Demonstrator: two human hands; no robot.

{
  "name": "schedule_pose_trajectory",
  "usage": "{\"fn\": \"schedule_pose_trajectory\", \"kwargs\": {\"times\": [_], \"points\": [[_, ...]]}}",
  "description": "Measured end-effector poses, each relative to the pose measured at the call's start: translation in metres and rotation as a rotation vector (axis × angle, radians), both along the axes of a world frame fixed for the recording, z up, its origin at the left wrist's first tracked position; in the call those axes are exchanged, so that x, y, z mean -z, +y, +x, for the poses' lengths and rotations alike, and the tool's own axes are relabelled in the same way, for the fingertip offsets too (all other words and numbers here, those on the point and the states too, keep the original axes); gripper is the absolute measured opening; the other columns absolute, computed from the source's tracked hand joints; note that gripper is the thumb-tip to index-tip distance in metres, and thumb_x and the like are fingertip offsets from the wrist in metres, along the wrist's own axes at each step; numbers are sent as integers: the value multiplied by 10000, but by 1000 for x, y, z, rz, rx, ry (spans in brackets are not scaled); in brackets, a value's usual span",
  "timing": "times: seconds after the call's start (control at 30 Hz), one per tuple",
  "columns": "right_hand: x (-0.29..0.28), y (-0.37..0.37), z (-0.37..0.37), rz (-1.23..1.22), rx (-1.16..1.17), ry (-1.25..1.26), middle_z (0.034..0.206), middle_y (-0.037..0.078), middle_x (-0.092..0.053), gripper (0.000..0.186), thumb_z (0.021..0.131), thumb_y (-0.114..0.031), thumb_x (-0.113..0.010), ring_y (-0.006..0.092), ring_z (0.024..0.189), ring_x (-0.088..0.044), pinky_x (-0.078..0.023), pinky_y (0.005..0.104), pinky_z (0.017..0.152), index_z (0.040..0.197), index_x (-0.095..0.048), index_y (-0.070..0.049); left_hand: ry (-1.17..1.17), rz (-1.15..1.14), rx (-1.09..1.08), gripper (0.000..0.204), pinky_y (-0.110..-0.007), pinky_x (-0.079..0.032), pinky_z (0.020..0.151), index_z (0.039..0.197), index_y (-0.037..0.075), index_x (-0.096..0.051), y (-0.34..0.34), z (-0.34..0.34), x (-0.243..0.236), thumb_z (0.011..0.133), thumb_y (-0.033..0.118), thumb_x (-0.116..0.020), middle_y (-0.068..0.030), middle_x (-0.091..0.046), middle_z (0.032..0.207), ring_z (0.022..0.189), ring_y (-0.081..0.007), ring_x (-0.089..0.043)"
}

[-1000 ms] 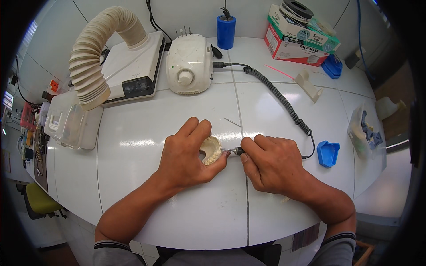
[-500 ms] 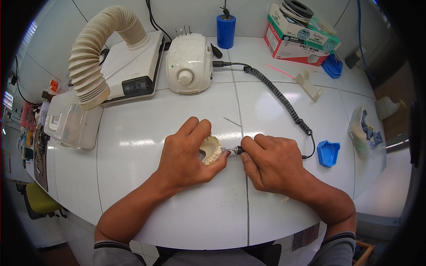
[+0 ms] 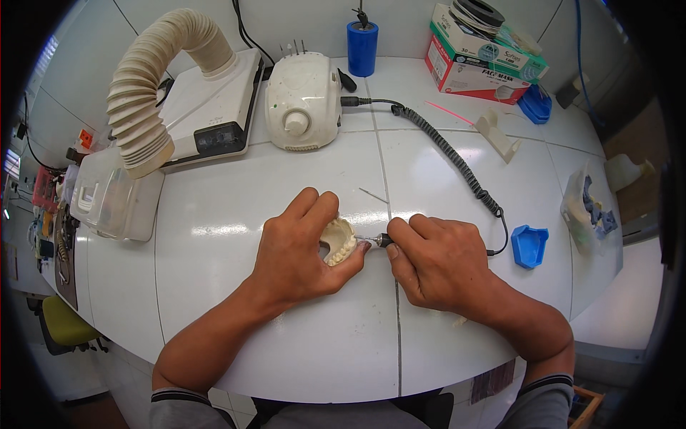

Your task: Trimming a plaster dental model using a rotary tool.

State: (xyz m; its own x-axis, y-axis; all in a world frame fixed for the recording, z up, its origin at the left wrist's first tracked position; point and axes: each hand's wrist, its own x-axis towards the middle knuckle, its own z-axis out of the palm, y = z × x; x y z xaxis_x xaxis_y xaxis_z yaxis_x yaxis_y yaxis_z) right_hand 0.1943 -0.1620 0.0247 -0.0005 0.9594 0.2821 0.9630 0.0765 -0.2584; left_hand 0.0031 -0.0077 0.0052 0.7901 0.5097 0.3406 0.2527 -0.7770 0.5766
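Observation:
Between the thumb and fingers of my left hand (image 3: 294, 247) is a cream dental cast (image 3: 343, 242), horseshoe-shaped with a row of teeth along its edge. My right hand (image 3: 439, 264) is closed round a rotary handpiece (image 3: 384, 240), most of which the fingers hide. The thin metal bur of the handpiece points left and meets the cast's right side, close to my left thumb tip. Both hands are just over the white tiled table. A loose thin bur (image 3: 373, 195) lies on the tiles beyond the hands.
A coiled black cord (image 3: 446, 157) runs from the white control box (image 3: 304, 104) toward my right hand. At the left stand a ribbed suction hose (image 3: 139, 100) and a clear plastic box (image 3: 118, 193). A blue tray (image 3: 529, 247) sits to the right. Mask boxes (image 3: 486, 68) stand behind.
Almost nothing differs. The handpiece and my right hand have shifted very slightly to the left against the cast; my left hand keeps its hold.

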Motion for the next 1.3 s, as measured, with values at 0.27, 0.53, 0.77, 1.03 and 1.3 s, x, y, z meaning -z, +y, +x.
{"fn": "schedule_pose_trajectory", "kwargs": {"times": [0.27,0.53,0.77,1.03,1.3], "points": [[-1,-1,1,-22,-11,-6,709,50,-578,136,996,-240,-704,245,536,-609,-480,414,500,1021,-658,-115,2,4,-1,449,-408,-540,562,997,25,-618,0,0,-1,776,279,-916,-113,-575,911,649,-271,-629],[-2,0,0,-19,-8,-2,716,56,-582,144,990,-242,-711,256,554,-631,-493,423,512,1023,-656,-113,9,1,-3,454,-408,-533,558,1003,29,-616,0,0,0,767,271,-919,-107,-564,903,648,-272,-627],[-1,1,-1,-14,-11,-12,715,55,-582,148,987,-244,-715,253,558,-634,-496,421,515,1021,-656,-112,-5,-1,6,463,-413,-534,559,1014,26,-615,0,0,1,754,260,-919,-108,-560,912,649,-275,-629],[-1,2,-1,-12,-17,-25,712,54,-587,151,990,-248,-715,247,556,-636,-494,413,511,1027,-660,-112,-28,-3,0,420,-360,-492,541,924,26,-591,-1,2,-1,761,230,-920,-95,-553,865,644,-215,-574],[-3,2,-1,-28,-11,-8,700,54,-580,140,987,-239,-710,250,549,-627,-486,414,505,1018,-660,-113,-33,-20,-5,417,-356,-492,546,921,30,-588,-1,2,0,762,226,-920,-94,-551,862,651,-214,-574]]}}
